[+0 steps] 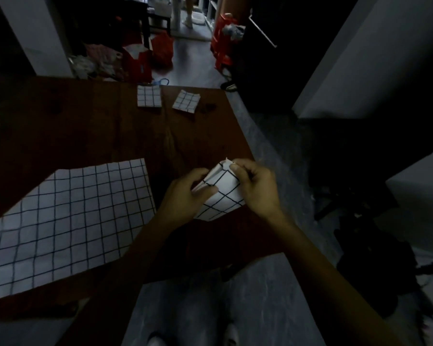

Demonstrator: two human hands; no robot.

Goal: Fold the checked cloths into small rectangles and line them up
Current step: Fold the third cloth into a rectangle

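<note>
Holding a partly folded checked cloth just above the near right edge of the dark wooden tabletop. Left hand gripping the cloth's stacked folded edge, fingers curled round it. Right hand pinching the cloth's top corner between thumb and fingertips, the rest of the cloth hanging slanted between both hands. Lying flat and unfolded to the left, a large checked cloth, reaching the near left edge of the tabletop. Sitting near the far edge, two small folded rectangles: one squared to the edge, the other just beside it on the right, turned at an angle. Cluttering the floor beyond, red bags.
</note>
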